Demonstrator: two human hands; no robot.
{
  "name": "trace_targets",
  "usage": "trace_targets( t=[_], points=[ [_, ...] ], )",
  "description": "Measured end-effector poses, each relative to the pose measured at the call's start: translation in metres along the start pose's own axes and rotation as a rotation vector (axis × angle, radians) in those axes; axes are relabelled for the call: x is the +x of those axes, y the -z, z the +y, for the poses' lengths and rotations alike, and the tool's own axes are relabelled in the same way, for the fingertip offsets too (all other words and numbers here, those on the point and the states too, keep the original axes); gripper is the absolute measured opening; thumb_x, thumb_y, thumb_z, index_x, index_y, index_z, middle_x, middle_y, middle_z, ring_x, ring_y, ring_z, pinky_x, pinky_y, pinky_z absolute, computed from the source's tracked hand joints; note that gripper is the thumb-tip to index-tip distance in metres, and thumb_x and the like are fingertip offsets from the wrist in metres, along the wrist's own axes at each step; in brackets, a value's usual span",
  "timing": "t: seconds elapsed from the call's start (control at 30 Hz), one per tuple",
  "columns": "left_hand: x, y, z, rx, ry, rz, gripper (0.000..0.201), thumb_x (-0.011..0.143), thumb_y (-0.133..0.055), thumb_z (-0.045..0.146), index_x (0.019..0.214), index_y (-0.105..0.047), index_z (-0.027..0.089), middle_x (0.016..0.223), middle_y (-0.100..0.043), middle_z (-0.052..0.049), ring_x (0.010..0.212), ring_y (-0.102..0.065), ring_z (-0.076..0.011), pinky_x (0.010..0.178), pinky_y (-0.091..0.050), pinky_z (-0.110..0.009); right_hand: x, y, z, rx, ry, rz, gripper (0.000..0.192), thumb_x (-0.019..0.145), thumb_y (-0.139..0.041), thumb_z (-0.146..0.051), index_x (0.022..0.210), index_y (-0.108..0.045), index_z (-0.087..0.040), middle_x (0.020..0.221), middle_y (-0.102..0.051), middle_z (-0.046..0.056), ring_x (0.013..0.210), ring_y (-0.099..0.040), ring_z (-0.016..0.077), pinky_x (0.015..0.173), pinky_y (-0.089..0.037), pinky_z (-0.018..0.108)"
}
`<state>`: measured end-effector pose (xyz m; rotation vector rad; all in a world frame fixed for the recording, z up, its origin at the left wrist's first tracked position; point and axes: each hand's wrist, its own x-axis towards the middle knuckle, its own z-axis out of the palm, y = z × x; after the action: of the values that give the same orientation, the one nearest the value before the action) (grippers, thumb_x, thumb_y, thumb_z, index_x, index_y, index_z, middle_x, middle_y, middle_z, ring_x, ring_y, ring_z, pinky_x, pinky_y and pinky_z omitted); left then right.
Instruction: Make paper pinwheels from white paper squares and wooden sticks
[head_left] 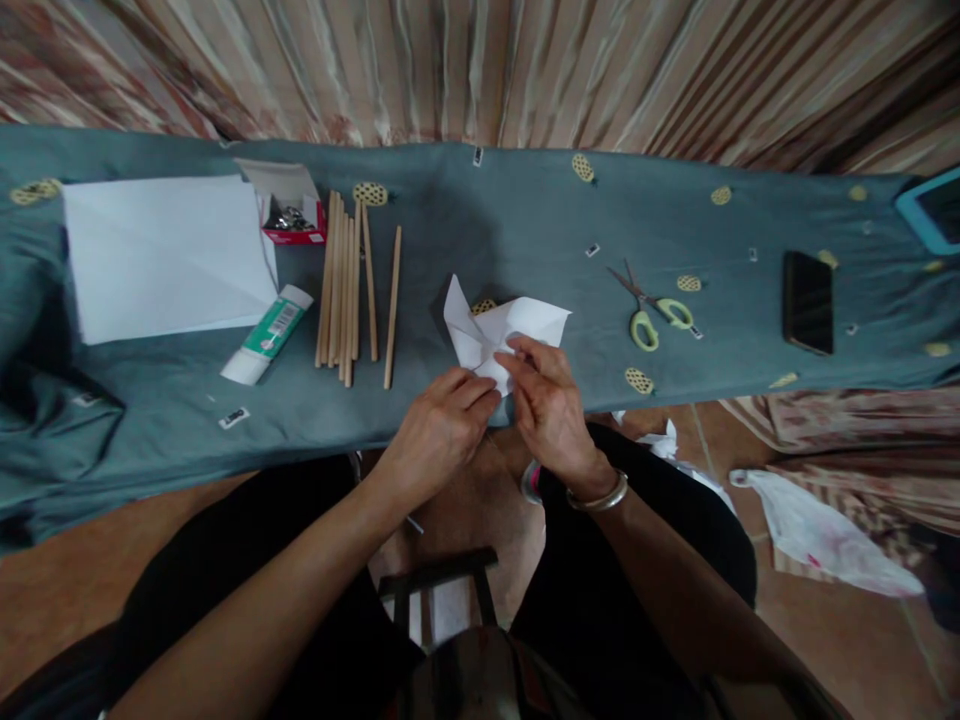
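A white paper pinwheel (471, 340) with folded, curling blades is held at the near edge of the cloth-covered table. My left hand (446, 430) has its fingers closed on the pinwheel's lower left part. From the right, my right hand (551, 405) presses thumb and fingertips near the paper's centre, the fingers bent and closed on it. The fingertips partly cover the middle, so what lies under them is hidden. Wooden sticks (343, 290) lie left of the pinwheel, with one stick (393, 308) apart and closest to it.
Left on the greenish cloth (525, 215) lie white paper sheets (161, 260), a green-and-white glue stick (270, 335) and an open red box (295, 225) of small metal pieces. Scissors (646, 308), a black phone (808, 302) and a blue-framed device (934, 212) lie right. A plastic bag (832, 530) rests on the floor.
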<state>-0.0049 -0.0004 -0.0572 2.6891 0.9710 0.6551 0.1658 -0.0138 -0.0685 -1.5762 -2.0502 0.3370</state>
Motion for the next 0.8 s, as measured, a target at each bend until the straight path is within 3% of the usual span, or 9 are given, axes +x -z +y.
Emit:
trace_targets(
  t=[0.5,0.8],
  points=[
    [0.0,0.0003,0.0004,-0.003,0.015,-0.032,0.016,0.093,-0.049,0.013,0.095,-0.065,0.01,0.1,-0.068,-0.01,0.093,-0.059,-0.0225,0.082,-0.057,-0.036,0.007,0.0038,-0.001,0.067,-0.011,0.045,0.034,0.093,-0.038,-0.013,0.11,-0.068,-0.017,0.119,-0.062,0.012,0.112,-0.056,0.0235,0.099,-0.048,0.043],
    [0.0004,0.0005,0.001,0.002,0.019,-0.05,0.014,0.091,-0.053,0.012,0.095,-0.066,0.008,0.099,-0.068,-0.011,0.092,-0.059,-0.0231,0.083,-0.057,-0.036,-0.0006,-0.0017,-0.0034,-0.148,0.023,-0.058,0.039,0.093,-0.037,-0.015,0.124,-0.06,-0.02,0.133,-0.053,0.014,0.12,-0.049,0.0295,0.098,-0.045,0.049]
  ],
)
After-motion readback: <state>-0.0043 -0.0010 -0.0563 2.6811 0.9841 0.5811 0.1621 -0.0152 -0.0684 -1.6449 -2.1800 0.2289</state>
